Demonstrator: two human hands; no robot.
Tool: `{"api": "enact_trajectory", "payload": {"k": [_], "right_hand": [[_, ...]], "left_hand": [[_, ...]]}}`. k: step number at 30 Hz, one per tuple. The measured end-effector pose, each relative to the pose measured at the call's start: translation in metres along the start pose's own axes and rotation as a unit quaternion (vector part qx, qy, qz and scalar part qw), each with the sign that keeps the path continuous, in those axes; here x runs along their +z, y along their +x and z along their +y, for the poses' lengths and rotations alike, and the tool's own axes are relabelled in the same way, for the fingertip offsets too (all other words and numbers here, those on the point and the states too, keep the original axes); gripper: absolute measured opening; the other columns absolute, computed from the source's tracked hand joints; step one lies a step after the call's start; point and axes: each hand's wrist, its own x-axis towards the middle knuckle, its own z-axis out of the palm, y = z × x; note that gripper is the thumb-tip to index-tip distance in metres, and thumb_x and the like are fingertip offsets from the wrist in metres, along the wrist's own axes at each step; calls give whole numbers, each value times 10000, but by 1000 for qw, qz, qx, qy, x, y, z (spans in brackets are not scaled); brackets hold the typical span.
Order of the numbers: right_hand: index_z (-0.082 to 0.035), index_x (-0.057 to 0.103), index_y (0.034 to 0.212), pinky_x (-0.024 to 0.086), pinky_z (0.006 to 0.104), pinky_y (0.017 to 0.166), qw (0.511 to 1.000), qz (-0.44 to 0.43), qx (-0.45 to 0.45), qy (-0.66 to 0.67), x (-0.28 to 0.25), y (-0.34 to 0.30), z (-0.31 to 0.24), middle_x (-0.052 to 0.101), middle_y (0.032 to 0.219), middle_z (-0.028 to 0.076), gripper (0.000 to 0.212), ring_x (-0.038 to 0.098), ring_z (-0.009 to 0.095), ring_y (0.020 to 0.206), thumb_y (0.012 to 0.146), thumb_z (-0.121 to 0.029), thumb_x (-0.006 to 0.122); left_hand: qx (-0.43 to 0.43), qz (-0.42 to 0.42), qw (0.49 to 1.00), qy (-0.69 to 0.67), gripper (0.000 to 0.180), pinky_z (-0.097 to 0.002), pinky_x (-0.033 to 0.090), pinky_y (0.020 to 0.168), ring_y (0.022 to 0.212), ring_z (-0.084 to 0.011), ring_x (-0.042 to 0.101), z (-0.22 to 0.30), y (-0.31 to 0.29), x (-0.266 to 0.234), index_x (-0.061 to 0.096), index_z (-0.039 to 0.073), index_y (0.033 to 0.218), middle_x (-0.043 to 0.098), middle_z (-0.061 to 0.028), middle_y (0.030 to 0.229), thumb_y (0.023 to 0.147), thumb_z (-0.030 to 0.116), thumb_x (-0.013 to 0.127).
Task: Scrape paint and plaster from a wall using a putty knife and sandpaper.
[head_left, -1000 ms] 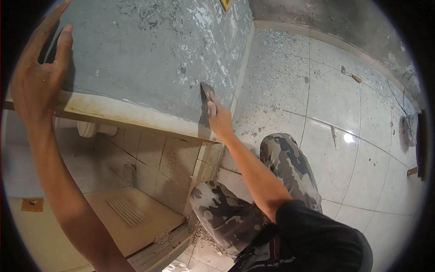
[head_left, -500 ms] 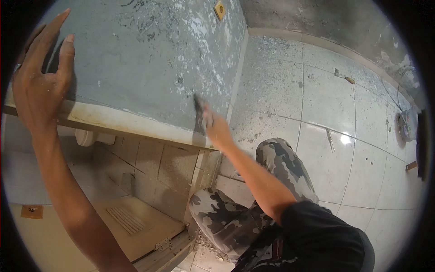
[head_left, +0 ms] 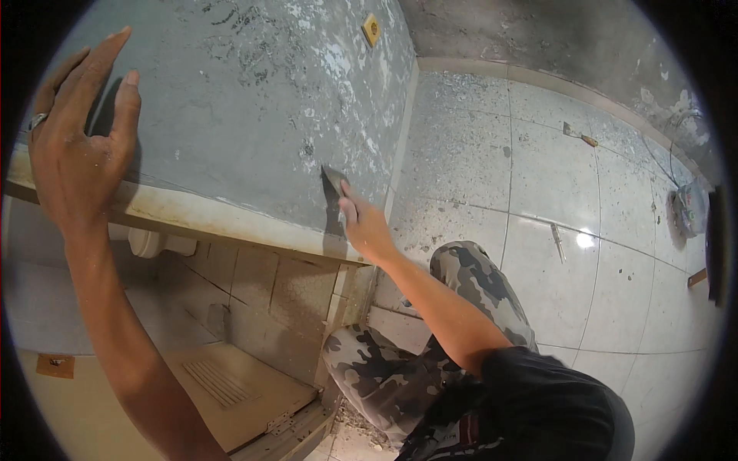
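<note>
My right hand (head_left: pixel 364 229) is closed around the handle of a scraper (head_left: pixel 334 178). Its blade meets the grey wall (head_left: pixel 223 127), close to the wall's corner edge and beside patches of flaked white paint. At the left, my left hand (head_left: pixel 81 142) lies against the same wall with its fingers stretched upward and the thumb apart; a ring shows on one finger. The pale door frame (head_left: pixel 207 217) runs just under both hands. Most of the scraper's handle is hidden in my right fist.
A second scraper (head_left: pixel 580 135) and a thin metallic tool (head_left: pixel 557 243) lie on the tiled floor (head_left: pixel 553 315), among paint flakes. A yellow wall socket (head_left: pixel 371 31) is higher on the wall. Lower left is a beige door (head_left: pixel 173 392) with a vent. My bent knees are below my right arm.
My right hand and the scraper have shifted slightly, and the blade now shows more sharply. My left hand stays against the wall; the whole view has tilted a little.
</note>
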Motion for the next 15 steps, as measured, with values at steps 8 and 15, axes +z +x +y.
{"api": "enact_trajectory", "payload": {"k": [8, 15], "right_hand": [[-45, 608, 1167, 450, 512, 857, 984, -19, 174, 17, -51, 81, -5, 638, 1083, 254, 424, 595, 443, 1039, 1003, -354, 369], [-29, 640, 1096, 498, 514, 726, 987, 42, 155, 20, -43, 106, 13, 672, 935, 247, 428, 652, 421, 850, 993, -346, 372]], "left_hand": [[-25, 15, 999, -21, 342, -322, 511, 916, 1074, -185, 625, 12, 6, 2, 673, 203, 1190, 698, 2, 1108, 854, 143, 675], [-14, 21, 999, -28, 345, -323, 524, 892, 1075, -196, 625, 6, 5, 5, 673, 204, 1189, 698, -7, 1107, 848, 151, 681]]}}
